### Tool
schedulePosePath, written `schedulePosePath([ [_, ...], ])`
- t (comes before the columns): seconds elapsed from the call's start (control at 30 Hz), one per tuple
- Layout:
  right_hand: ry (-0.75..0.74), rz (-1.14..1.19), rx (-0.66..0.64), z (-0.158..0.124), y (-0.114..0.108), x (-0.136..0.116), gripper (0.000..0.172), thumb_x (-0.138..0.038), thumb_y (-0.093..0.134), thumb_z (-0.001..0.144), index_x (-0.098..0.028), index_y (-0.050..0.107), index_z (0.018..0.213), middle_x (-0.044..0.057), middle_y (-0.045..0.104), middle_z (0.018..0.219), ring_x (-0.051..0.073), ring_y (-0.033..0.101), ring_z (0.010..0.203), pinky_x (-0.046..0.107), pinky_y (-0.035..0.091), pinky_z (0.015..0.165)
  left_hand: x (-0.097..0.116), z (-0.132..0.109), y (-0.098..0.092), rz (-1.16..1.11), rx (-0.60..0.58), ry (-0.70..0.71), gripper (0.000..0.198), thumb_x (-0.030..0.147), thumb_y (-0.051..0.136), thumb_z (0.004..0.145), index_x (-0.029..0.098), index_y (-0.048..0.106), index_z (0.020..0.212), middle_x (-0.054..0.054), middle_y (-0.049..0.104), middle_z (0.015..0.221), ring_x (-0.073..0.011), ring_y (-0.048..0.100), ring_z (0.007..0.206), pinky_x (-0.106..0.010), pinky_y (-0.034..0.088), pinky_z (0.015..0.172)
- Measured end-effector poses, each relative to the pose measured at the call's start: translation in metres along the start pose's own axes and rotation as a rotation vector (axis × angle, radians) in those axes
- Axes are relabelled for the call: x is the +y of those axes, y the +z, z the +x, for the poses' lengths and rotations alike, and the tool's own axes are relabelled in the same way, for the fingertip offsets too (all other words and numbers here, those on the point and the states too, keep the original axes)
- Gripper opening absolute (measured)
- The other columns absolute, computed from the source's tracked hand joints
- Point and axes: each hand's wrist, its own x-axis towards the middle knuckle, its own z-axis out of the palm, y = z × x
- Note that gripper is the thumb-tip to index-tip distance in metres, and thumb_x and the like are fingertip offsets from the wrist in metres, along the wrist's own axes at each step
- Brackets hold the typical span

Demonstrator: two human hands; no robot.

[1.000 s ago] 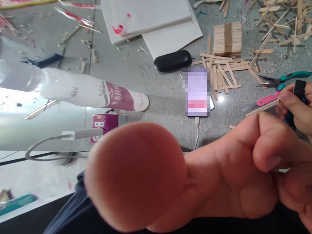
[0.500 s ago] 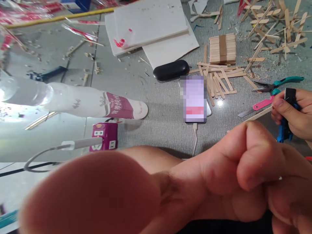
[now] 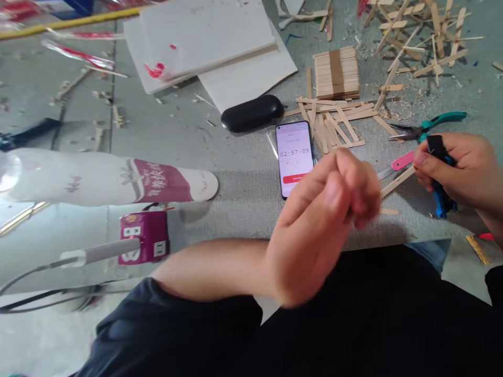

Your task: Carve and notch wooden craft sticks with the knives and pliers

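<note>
Wooden stick (image 3: 397, 182) juts over the table (image 3: 243, 209), clamped in the right hand's (image 3: 463, 167) fingers beside a blue tool (image 3: 444, 204). Left hand's (image 3: 314, 225) fingers curl together; whether they grip anything, I cannot tell. A careless reach could meet the pink-handled blade (image 3: 401, 162) nearby and cut skin.

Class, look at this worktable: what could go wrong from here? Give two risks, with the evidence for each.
1. The pink-handled tool lies with its metal blade bare, close to the wooden stick in the right hand, so that hand might get nicked.
2. The bottle is beside the purple socket block, which has a plug in it; if knocked and leaking, it could wet the block.
</note>
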Motion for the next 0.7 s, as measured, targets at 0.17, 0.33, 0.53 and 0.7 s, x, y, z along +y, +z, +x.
schedulePosePath([
  [0.17,0.006,-0.006,-0.189,0.009,-0.003,-0.009,0.046,-0.056,0.083,0.102,-0.022,0.069,0.075,-0.005,0.059,0.059,0.011,0.049,0.056,0.030,0.035,0.055,-0.041,0.042,-0.012,0.018,-0.103,-0.176,0.043,0.050,0.099,0.091,0.021,0.067,0.095,0.003,0.064,0.082,-0.0105,0.058,0.071,-0.024,0.050,0.065],
  [0.33,-0.012,-0.017,-0.247,0.013,0.009,-0.009,0.055,-0.072,0.087,0.092,-0.021,0.072,0.077,-0.004,0.059,0.064,0.010,0.047,0.061,0.030,0.035,0.057,-0.060,0.043,-0.011,0.023,-0.294,-0.398,0.055,0.038,0.108,0.080,0.022,0.062,0.106,0.003,0.076,0.086,-0.0110,0.074,0.074,-0.022,0.060,0.070],
  [0.53,-0.074,0.012,-0.210,0.014,0.017,-0.008,0.069,-0.086,0.075,0.096,-0.023,0.061,0.071,-0.006,0.053,0.060,0.010,0.045,0.056,0.030,0.034,0.055,-0.070,0.045,-0.013,-0.083,-0.298,-0.347,0.061,0.029,0.108,0.078,0.026,0.061,0.115,0.008,0.073,0.079,-0.0095,0.071,0.057,-0.019,0.059,0.054],
  [0.7,-0.111,0.004,-0.125,0.011,0.010,-0.008,0.067,-0.080,0.064,0.107,-0.024,0.056,0.071,-0.004,0.057,0.062,0.012,0.052,0.061,0.033,0.039,0.060,-0.075,0.045,-0.017,-0.064,-0.038,-0.210,0.054,0.045,0.109,0.079,0.023,0.064,0.097,0.006,0.075,0.075,-0.0114,0.077,0.062,-0.021,0.068,0.063],
])
